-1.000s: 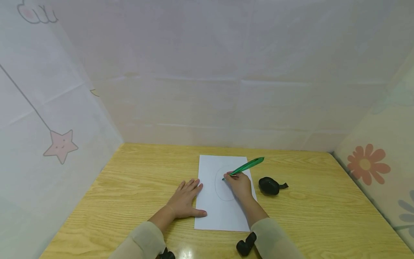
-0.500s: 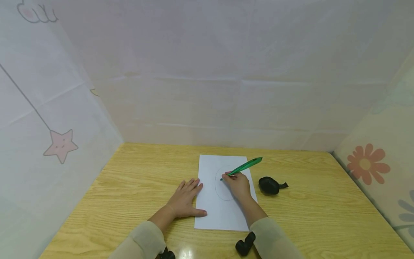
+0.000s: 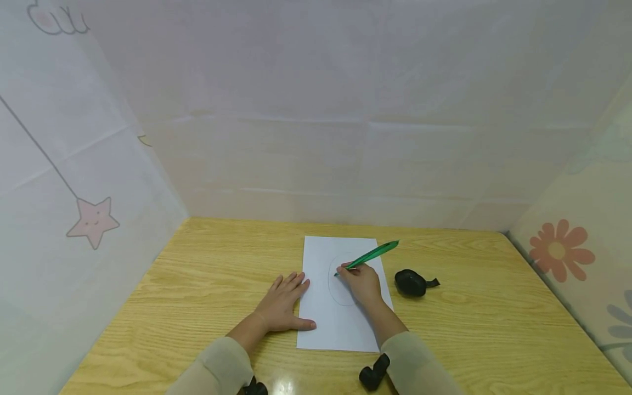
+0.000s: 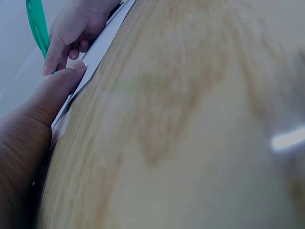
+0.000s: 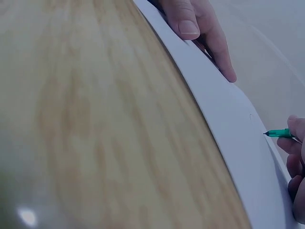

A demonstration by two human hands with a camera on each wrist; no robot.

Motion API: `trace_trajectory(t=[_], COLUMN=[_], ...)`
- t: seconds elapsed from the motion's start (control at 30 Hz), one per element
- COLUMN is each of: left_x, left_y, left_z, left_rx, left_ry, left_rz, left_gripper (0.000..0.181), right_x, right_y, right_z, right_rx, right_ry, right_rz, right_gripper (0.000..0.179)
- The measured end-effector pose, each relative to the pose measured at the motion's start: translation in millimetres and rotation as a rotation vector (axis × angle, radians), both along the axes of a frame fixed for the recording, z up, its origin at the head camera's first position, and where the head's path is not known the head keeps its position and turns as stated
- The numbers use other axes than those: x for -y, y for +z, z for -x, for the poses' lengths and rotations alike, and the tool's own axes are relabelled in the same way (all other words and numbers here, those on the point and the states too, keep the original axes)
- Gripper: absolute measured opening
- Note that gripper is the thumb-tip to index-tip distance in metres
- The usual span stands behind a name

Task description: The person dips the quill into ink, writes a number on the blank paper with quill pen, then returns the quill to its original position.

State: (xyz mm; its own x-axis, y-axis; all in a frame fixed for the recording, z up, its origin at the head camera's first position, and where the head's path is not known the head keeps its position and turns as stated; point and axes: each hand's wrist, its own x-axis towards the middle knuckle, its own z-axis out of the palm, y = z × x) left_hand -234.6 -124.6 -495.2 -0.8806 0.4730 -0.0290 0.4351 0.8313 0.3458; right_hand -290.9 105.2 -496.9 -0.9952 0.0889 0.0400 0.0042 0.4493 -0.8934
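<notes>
A white sheet of paper (image 3: pixel 336 334) lies on the wooden table, with a large thin oval outline drawn on it. My right hand (image 3: pixel 364 282) pinches a slim green pen (image 3: pixel 373 254) near its lower end, its wide leaf-like top slanting up to the right. The pen's dark tip is at the paper, inside the oval near its left side. Fingers spread, my left hand (image 3: pixel 280 308) rests flat at the paper's left edge, the thumb over the sheet. In the right wrist view, a small curved mark shows near the pen (image 5: pixel 280 133).
A rounded black object (image 3: pixel 411 283) with a short strap-like tail sits on the table (image 3: pixel 474 323) right of the paper. Light printed cloth (image 3: pixel 316 153) stands behind and at both sides. Black devices (image 3: pixel 373 373) are at both sleeves.
My right hand and the pen have shifted slightly left across the paper, bringing the tip nearer the oval's left side. My left hand stays in place.
</notes>
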Motion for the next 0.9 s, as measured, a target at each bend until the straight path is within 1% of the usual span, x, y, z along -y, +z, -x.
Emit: trace_trajectory(t=[0.43, 0.67, 0.9], left_x=[-0.5, -0.3, 0.0], left_y=[-1.6, -1.9, -0.9], left_z=[1.2, 0.9, 0.8], left_rx=[-0.009, -0.011, -0.012], left_ry=[0.005, 0.001, -0.001], left_rz=[0.014, 0.018, 0.016], left_gripper=[0.103, 0.103, 0.103], right_x=[1.3, 1.5, 3.0], right_y=[-2.5, -2.5, -0.3], right_z=[-0.9, -1.9, -4.2], right_rx=[0.029, 0.006, 0.013], right_ry=[0.024, 0.044, 0.06], right_rz=[0.014, -0.015, -0.038], right_gripper=[0.027, 0.025, 0.024])
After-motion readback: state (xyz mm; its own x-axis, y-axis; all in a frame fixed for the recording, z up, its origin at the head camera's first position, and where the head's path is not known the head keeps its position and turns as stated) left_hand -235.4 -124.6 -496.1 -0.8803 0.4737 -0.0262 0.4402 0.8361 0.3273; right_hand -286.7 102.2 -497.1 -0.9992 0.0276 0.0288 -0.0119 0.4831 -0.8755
